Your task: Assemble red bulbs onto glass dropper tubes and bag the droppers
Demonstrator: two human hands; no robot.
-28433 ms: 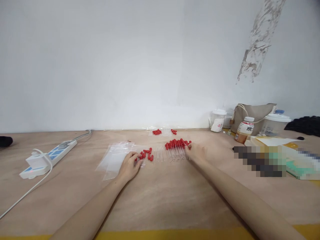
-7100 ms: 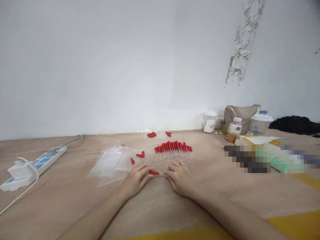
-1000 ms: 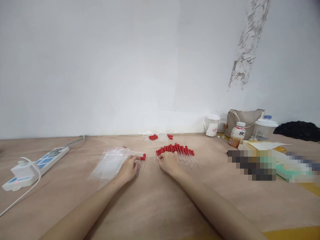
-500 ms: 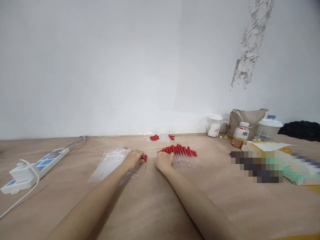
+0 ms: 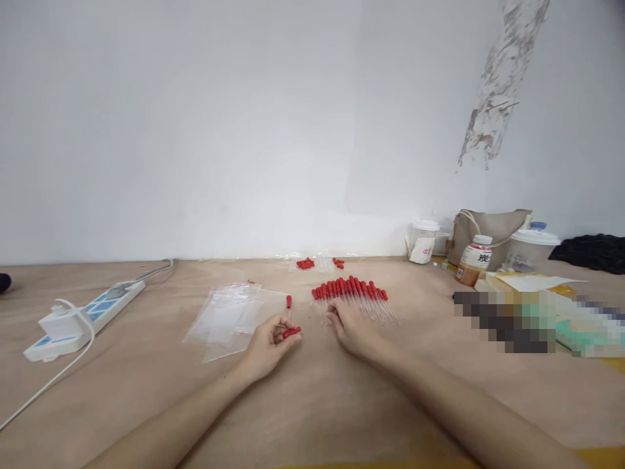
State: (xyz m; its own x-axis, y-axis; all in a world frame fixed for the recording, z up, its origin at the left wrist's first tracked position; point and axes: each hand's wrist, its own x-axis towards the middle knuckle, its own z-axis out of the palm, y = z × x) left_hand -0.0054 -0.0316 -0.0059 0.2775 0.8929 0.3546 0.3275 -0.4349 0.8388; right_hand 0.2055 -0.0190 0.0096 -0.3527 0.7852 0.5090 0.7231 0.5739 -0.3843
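Note:
My left hand (image 5: 270,339) is closed round a red rubber dropper bulb (image 5: 291,333), whose end sticks out past the thumb. Just beyond those fingers lies a single glass dropper (image 5: 289,302), red bulb pointing away. My right hand (image 5: 352,326) has its fingers curled into a pinch at the near left part of a row of red-bulbed glass droppers (image 5: 364,290); whatever is between its fingertips is hidden. Left of my left hand, clear plastic bags (image 5: 227,316) lie flat and overlapping.
Loose red bulbs (image 5: 305,264) rest on clear plastic by the wall. A white power strip (image 5: 83,319) with a cable is at left. On the right stand a lidded cup (image 5: 424,241), a bottle (image 5: 473,260), a grey bag (image 5: 488,234) and another lidded cup (image 5: 530,251).
My left hand has drawn back nearer to me, off the bags, with a red bulb in it. My right hand has shifted right, uncovering the left end of the dropper row.

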